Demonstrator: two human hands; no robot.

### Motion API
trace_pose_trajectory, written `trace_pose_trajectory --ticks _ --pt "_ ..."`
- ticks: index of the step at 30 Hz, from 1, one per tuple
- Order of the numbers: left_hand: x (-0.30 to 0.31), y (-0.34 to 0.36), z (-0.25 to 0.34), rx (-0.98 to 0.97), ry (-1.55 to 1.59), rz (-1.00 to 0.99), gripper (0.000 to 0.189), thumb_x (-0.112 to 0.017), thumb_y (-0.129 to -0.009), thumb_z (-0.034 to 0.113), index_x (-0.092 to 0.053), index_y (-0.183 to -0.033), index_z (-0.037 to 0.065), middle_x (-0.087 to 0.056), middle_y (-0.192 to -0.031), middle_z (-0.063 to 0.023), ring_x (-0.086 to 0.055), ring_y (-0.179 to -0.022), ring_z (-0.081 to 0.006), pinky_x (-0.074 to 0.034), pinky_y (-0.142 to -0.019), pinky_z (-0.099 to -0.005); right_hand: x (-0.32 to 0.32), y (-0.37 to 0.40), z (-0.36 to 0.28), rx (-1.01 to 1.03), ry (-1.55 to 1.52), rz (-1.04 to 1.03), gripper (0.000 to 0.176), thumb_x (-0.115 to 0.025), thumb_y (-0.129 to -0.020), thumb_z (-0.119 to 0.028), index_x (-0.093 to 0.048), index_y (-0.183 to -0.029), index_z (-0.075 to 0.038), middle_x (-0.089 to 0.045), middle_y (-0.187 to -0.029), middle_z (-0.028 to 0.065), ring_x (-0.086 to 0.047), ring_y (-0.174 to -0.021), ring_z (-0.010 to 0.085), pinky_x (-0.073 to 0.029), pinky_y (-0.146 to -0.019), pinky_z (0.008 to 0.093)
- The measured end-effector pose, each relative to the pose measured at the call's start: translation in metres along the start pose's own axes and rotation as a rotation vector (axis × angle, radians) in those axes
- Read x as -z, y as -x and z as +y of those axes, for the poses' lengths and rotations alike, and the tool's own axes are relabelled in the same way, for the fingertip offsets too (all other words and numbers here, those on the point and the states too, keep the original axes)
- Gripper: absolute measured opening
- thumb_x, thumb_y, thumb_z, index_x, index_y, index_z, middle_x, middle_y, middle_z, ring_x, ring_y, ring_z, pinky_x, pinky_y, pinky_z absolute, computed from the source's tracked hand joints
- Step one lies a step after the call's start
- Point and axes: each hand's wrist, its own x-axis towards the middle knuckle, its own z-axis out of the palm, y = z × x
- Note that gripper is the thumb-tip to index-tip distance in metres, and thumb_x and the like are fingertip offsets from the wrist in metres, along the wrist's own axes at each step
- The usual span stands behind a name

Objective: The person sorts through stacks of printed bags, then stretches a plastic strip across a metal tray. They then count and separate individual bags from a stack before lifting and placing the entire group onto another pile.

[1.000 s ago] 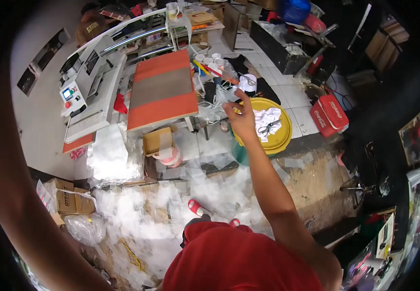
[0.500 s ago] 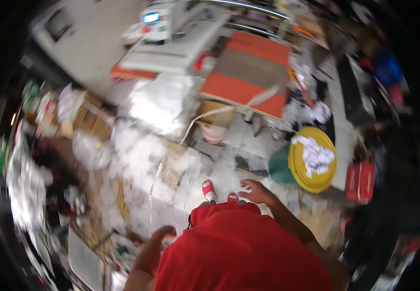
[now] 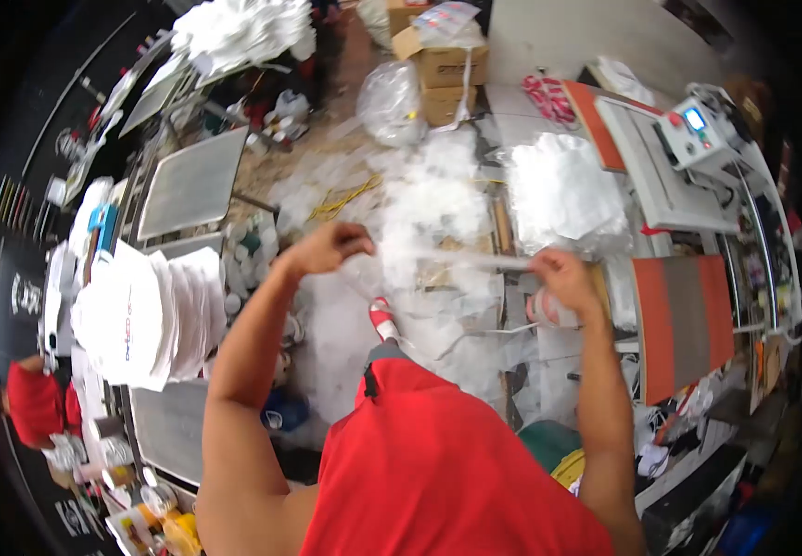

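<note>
Both my hands are raised in front of me, apart from each other. A thin translucent white strip [image 3: 475, 259], like a film or sheet seen edge-on, stretches between them above the littered floor. My right hand [image 3: 563, 278] is closed in a pinch on the strip's right end. My left hand [image 3: 334, 248] has its fingers curled together at the other end, where the strip blurs into the pale floor behind it. What sits between those left fingers is too faint to make out.
A stack of printed white pieces [image 3: 151, 315] stands at left beside metal-coloured flat boards [image 3: 192, 185]. At right are a heat press [image 3: 688, 148], its orange-and-grey platen [image 3: 684, 324] and a white plastic-wrapped stack [image 3: 568, 190]. Cardboard boxes [image 3: 452, 79] stand ahead; a yellow cord [image 3: 345, 196] lies on the floor.
My view has swung left, bringing the white stack into sight. Both hands have risen from beside my body to the front, and the translucent strip now spans between them.
</note>
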Motion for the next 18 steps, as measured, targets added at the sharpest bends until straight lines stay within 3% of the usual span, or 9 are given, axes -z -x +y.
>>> trace_pose_trajectory --ticks 4,8,9,10,11,13,15,17,18 --pt "0.076 0.061 -0.023 0.264 -0.1 0.221 0.027 -0.063 -0.106 0.023 -0.072 -0.094 0.001 -0.07 -0.085 -0.0041 -0.064 -0.086 -0.0129 -0.051 -0.083 -0.0304 0.034 -0.078 -0.016 0.018 0.366 0.054 0.017 -0.065 -0.1 -0.013 -0.075 -0.099 0.0 -0.073 -0.084 0.0044 -0.061 -0.077 0.0101 -0.051 -0.072 0.0289" --pt "0.105 0.092 -0.106 0.229 0.043 0.346 0.022 -0.063 -0.103 0.018 -0.074 -0.095 0.001 -0.069 -0.082 -0.0039 -0.061 -0.081 -0.0098 -0.05 -0.076 -0.0266 0.001 -0.148 -0.026 0.025 0.551 -0.032 0.02 -0.066 -0.097 -0.02 -0.074 -0.101 -0.002 -0.072 -0.085 0.012 -0.065 -0.074 0.0216 -0.052 -0.07 0.0341" --pt "0.104 0.093 -0.115 0.261 0.07 0.372 0.021 -0.064 -0.102 0.017 -0.073 -0.094 0.0 -0.069 -0.081 -0.0028 -0.061 -0.08 -0.01 -0.05 -0.075 -0.0265 -0.01 -0.17 -0.002 0.122 0.851 -0.002 0.02 -0.067 -0.095 -0.022 -0.076 -0.106 -0.009 -0.073 -0.11 0.0126 -0.069 -0.093 0.0303 -0.053 -0.081 0.0427" --pt "0.103 0.093 -0.123 0.307 0.096 0.408 0.02 -0.064 -0.102 0.016 -0.073 -0.094 0.0 -0.068 -0.08 -0.0017 -0.06 -0.079 -0.0101 -0.05 -0.075 -0.0264 -0.036 -0.186 -0.012 -0.026 1.048 -0.046 0.026 -0.068 -0.093 -0.025 -0.075 -0.114 -0.01 -0.062 -0.139 0.0132 -0.06 -0.121 0.0372 -0.047 -0.1 0.0525" --pt "0.103 0.088 -0.126 0.335 0.152 0.453 0.019 -0.066 -0.101 0.016 -0.073 -0.094 0.0 -0.069 -0.079 -0.0024 -0.059 -0.076 -0.0106 -0.049 -0.072 -0.027 -0.062 -0.205 0.006 0.133 1.072 0.021 0.044 -0.074 -0.088 -0.029 -0.07 -0.128 -0.01 -0.05 -0.153 0.0159 -0.046 -0.139 0.0398 -0.036 -0.115 0.056" --pt "0.111 0.072 -0.123 0.291 0.025 0.375 0.016 -0.066 -0.1 0.015 -0.073 -0.097 0.0 -0.07 -0.077 -0.0092 -0.058 -0.071 -0.0118 -0.048 -0.065 -0.0314 -0.146 -0.237 -0.021 0.39 0.79 0.02 0.064 -0.08 -0.084 -0.031 -0.06 -0.141 -0.009 -0.045 -0.156 0.0196 -0.039 -0.147 0.041 -0.034 -0.12 0.0525" --pt "0.107 0.049 -0.121 0.217 0.087 0.341 0.018 -0.069 -0.099 0.019 -0.073 -0.099 0.0 -0.07 -0.078 -0.0101 -0.058 -0.07 -0.0133 -0.048 -0.064 -0.0325 -0.244 -0.262 -0.047 0.531 0.58 -0.196 0.087 -0.084 -0.082 -0.039 -0.046 -0.152 -0.005 -0.045 -0.157 0.0211 -0.04 -0.147 0.0401 -0.033 -0.122 0.0465" --pt "0.123 0.04 -0.126 0.136 0.121 0.361 0.02 -0.07 -0.099 0.02 -0.073 -0.099 0.0 -0.07 -0.078 -0.0099 -0.058 -0.07 -0.0138 -0.048 -0.064 -0.0327 -0.314 -0.264 -0.083 0.51 0.252 -0.391 0.062 -0.081 -0.088 -0.036 -0.061 -0.137 -0.004 -0.065 -0.134 0.0188 -0.061 -0.126 0.0313 -0.048 -0.108 0.0383" --pt "0.139 0.042 -0.12 0.192 0.107 0.358 0.02 -0.07 -0.099 0.021 -0.072 -0.098 0.0 -0.07 -0.079 -0.01 -0.058 -0.07 -0.0138 -0.048 -0.064 -0.0326 -0.32 -0.277 -0.098 0.526 0.255 -0.406 0.062 -0.081 -0.088 -0.036 -0.061 -0.137 -0.004 -0.065 -0.134 0.0188 -0.061 -0.126 0.0313 -0.048 -0.108 0.0383"
